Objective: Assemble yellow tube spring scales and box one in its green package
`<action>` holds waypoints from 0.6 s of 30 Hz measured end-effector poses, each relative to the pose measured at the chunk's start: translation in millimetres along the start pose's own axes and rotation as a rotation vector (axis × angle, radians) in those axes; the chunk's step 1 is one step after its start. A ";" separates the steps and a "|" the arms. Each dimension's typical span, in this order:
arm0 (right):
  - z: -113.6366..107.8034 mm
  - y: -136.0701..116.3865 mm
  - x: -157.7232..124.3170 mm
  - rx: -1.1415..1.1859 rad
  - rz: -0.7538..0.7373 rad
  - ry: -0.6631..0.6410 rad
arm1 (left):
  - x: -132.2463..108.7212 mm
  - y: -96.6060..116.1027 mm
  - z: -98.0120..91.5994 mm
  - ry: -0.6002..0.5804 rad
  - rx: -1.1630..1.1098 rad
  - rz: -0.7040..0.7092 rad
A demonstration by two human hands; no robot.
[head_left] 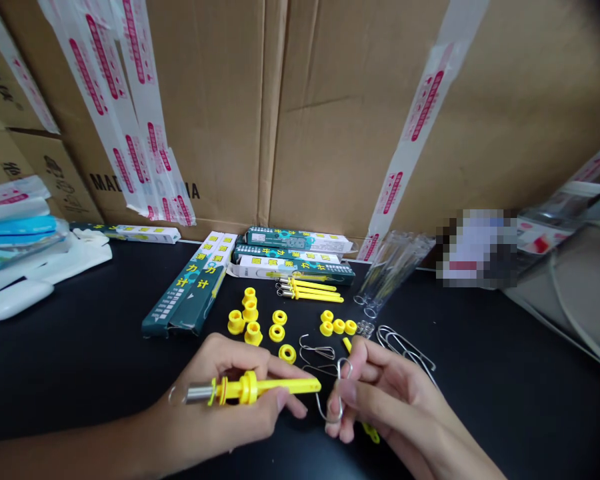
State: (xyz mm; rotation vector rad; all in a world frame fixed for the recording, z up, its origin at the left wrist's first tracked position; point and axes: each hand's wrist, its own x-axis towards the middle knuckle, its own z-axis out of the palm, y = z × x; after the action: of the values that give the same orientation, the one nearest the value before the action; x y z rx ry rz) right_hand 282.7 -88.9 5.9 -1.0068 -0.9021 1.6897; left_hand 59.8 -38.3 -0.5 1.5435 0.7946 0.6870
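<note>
My left hand [230,393] is closed round a yellow plastic rod [287,385], held level, with a yellow collar and a silver spring end on its left. My right hand [380,400] pinches a bent wire hook [339,393] between thumb and fingers. One end of the hook reaches the right tip of the rod; whether it passes through the hole there cannot be made out. Just beyond my hands lie loose wire hooks [317,351], yellow rings [277,333] and flanged yellow caps [253,333]. A small yellow-green piece [371,433] shows beneath my right hand.
Printed narrow boxes [200,283] lie behind the parts, with several yellow rods [313,292] and clear tubes [395,270]. Large wire hooks [405,350] are at right. Cardboard boxes [220,120] stand behind the black table [105,373]. White and blue packaging [20,240] is at left.
</note>
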 end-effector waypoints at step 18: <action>0.0 1.5 -0.6 0.057 0.032 -0.026 | 2.0 -2.9 3.7 -0.021 0.175 0.163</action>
State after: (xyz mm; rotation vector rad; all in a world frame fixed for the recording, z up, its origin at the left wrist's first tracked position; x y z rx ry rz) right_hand 282.4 -89.9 4.7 -0.9674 -0.8537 1.7497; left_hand 63.7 -38.7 -3.8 1.7865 0.7338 0.7343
